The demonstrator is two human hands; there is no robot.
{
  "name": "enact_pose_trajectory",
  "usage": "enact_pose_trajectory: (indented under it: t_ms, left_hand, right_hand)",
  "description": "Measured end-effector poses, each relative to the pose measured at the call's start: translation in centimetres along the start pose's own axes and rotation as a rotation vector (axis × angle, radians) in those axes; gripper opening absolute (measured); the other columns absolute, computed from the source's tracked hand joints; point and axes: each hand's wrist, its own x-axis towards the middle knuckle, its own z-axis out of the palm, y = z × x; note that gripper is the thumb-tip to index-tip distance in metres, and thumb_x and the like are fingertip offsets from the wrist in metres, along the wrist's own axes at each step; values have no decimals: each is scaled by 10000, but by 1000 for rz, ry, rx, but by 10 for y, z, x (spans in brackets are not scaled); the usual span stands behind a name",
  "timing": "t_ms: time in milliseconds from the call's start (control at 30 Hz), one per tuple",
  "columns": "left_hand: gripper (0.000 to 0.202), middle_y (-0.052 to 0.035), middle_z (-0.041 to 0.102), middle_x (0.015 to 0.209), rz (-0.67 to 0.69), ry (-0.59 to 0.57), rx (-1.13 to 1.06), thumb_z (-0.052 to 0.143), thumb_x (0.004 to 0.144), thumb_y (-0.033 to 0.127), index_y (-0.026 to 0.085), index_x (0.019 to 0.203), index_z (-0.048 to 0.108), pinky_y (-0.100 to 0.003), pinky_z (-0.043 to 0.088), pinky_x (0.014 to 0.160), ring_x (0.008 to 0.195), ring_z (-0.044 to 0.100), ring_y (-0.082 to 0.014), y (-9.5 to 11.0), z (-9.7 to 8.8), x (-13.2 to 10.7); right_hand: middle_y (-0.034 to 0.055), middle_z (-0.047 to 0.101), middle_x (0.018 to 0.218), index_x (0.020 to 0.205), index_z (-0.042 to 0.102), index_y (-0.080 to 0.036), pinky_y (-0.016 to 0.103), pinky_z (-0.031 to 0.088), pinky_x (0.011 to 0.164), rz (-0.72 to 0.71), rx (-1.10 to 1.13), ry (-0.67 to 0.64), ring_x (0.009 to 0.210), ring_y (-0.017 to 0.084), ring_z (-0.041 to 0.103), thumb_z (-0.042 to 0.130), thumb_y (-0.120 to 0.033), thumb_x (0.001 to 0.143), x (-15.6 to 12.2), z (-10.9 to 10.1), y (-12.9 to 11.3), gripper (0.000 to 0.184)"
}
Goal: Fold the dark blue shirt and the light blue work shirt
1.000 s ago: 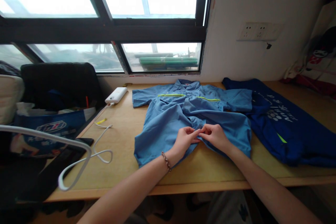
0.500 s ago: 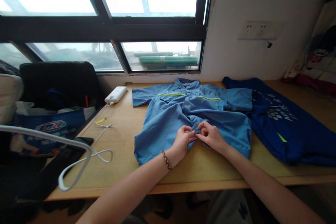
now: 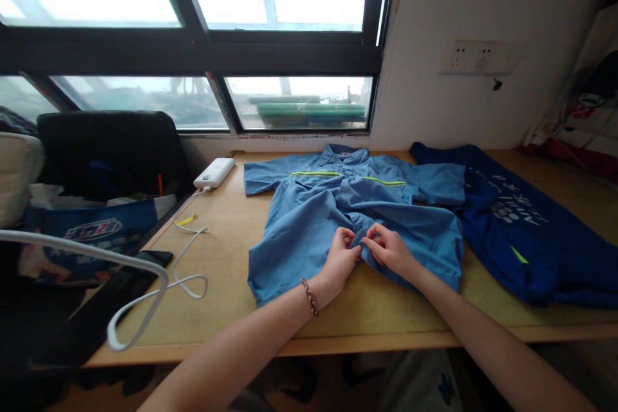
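A blue short-sleeved shirt [image 3: 304, 225] lies spread on the wooden table [image 3: 222, 309], its collar toward the window and yellow-green trim across the chest. My left hand [image 3: 342, 257] pinches the front edge of the shirt near the bottom middle. Close beside it, my right hand [image 3: 389, 250] grips the same front strip between thumb and fingers. The cloth is bunched and lifted a little between both hands. Whether a button lies under the fingertips cannot be made out.
A darker blue garment [image 3: 531, 238] with white print lies to the right, touching the shirt's sleeve. At the left stand a white power bank [image 3: 214, 174] and its white cable [image 3: 181, 264]. A black chair [image 3: 111, 141] holds a blue bag [image 3: 91, 238]. Wall sockets [image 3: 483, 56] sit above.
Both hands stay at the shirt's front edge. The fingers have shifted slightly, with the left thumb and wrist turned a little and the right fingers pinching more closely.
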Motion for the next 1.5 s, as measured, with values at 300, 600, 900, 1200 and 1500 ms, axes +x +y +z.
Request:
enact_pose_trajectory:
  t_ms: [300, 600, 900, 1200, 1500]
  left_hand:
    - [267, 61, 432, 649, 117, -72, 112, 472, 573, 48, 185, 778, 372, -150, 338, 482, 557, 426, -57, -1, -3, -1]
    - [267, 29, 454, 743, 283, -240, 306, 440, 618, 32, 189, 820, 366, -164, 362, 517, 676, 475, -87, -2, -3, -2]
    - [424, -22, 502, 801, 601, -253, 1019, 551, 665, 217, 160, 1045, 374, -304, 419, 676, 728, 496, -165, 15, 0, -20]
    - [507, -109, 481, 1128, 657, -84, 1545, 365, 734, 60, 139, 1234, 336, -386, 348, 887, 1054, 411, -227, 15, -36, -62]
    - [418, -80, 401, 1314, 368, 2, 1745, 404, 785, 291, 200, 1190, 456, -571, 253, 932, 1199, 311, -318, 26, -146, -102]
  right_hand:
    - [-6, 533, 589, 772, 460, -196, 227, 308, 532, -192, -501, 46, 539, 132, 517, 375, -366, 850, -4, 1, -2, 206]
    - [-63, 323, 397, 554, 343, -198, 213, 225, 402, 49, -12, -56, 362, 73, 320, 385, -463, 809, 5, -4, 8, 370]
    - [-77, 341, 384, 602, 419, -182, 200, 244, 367, 170, 192, -122, 335, 59, 302, 429, -534, 766, 10, -21, 11, 389]
    - [100, 496, 1183, 1239, 368, -190, 382, 383, 879, -160, -605, 59, 1067, 254, 449, 609, -476, 655, -74, -10, -11, 693]
    - [24, 533, 1173, 1152, 502, -202, 425, 334, 956, -7, -1009, 497, 1120, 261, 421, 403, -74, 596, -137, -69, 58, 580]
